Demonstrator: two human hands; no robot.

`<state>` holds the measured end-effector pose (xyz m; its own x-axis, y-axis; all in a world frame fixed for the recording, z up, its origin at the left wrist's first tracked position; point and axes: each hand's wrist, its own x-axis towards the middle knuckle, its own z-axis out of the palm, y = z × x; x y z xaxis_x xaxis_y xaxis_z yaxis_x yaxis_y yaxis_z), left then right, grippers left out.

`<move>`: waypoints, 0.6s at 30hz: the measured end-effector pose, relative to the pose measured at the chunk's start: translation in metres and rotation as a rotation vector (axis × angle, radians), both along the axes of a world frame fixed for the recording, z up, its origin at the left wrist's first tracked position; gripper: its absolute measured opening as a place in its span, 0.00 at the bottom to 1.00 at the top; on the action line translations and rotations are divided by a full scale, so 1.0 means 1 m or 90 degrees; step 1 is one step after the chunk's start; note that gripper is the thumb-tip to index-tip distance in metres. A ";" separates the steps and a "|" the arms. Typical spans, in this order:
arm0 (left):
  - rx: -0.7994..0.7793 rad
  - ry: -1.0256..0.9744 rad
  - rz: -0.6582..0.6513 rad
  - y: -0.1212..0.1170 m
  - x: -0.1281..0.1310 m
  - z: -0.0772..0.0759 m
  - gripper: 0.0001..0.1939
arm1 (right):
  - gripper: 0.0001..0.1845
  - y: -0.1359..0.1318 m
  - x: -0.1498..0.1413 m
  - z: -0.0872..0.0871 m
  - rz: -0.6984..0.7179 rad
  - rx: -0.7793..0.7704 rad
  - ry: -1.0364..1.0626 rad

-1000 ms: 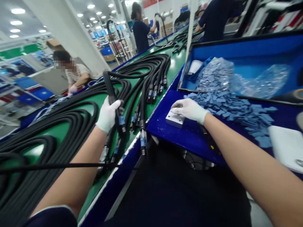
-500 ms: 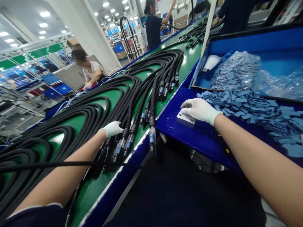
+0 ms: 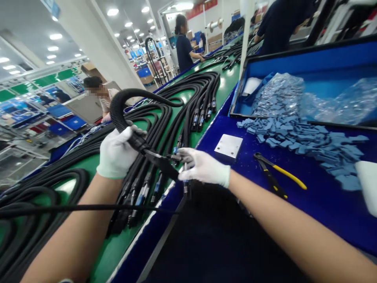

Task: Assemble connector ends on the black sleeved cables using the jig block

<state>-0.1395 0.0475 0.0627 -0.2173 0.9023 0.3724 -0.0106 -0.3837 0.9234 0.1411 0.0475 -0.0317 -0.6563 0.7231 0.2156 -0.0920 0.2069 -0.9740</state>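
Observation:
My left hand (image 3: 114, 155), in a white glove, is closed around a black corrugated hose (image 3: 118, 112) just behind its end, lifted above the other hoses. The hose arches up and back over the belt. My gloved right hand (image 3: 206, 167) pinches the tip of the same hose, where a thin metal part and a dark piece (image 3: 163, 163) stick out; the fingers partly hide it. A metal block (image 3: 228, 146) with small holes lies on the blue table to the right. Pliers (image 3: 269, 173) with black and yellow handles lie beyond it.
More black hoses (image 3: 200, 88) lie in curves on the green conveyor (image 3: 110, 257), several with light-blue pieces at their ends. Loose blue-grey pieces (image 3: 294, 135) are heaped before a blue bin (image 3: 326, 65) holding bagged ones. Co-workers (image 3: 184, 49) stand along the line. A dark cord (image 3: 88, 208) crosses in front.
My left hand has lifted a hose end off the belt towards me. My right hand has left the metal block and moved left to the hose's tip. The pliers have come into view.

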 end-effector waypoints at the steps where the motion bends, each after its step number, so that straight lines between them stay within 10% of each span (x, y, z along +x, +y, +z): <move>1: 0.010 -0.021 -0.023 -0.004 0.023 -0.002 0.14 | 0.50 -0.006 -0.006 -0.002 0.036 -0.079 0.035; 7: 0.095 0.411 0.179 -0.032 0.088 -0.015 0.27 | 0.25 -0.026 0.035 -0.008 0.012 -0.247 0.109; 11: 0.184 0.841 -0.150 -0.040 0.101 -0.043 0.13 | 0.17 -0.034 0.093 0.014 0.082 -0.199 -0.053; 14: 0.114 0.801 -0.199 -0.041 0.125 -0.062 0.14 | 0.16 -0.037 0.137 0.024 -0.003 -0.027 -0.279; 18: -0.082 0.658 -0.139 -0.033 0.161 -0.062 0.17 | 0.24 -0.043 0.182 0.004 -0.362 0.149 -0.698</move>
<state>0.0213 0.0149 0.0009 0.3205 0.9296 0.1823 0.7454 -0.3662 0.5570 0.3232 0.0049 -0.0275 -0.1791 0.9802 -0.0839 0.8999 0.1288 -0.4166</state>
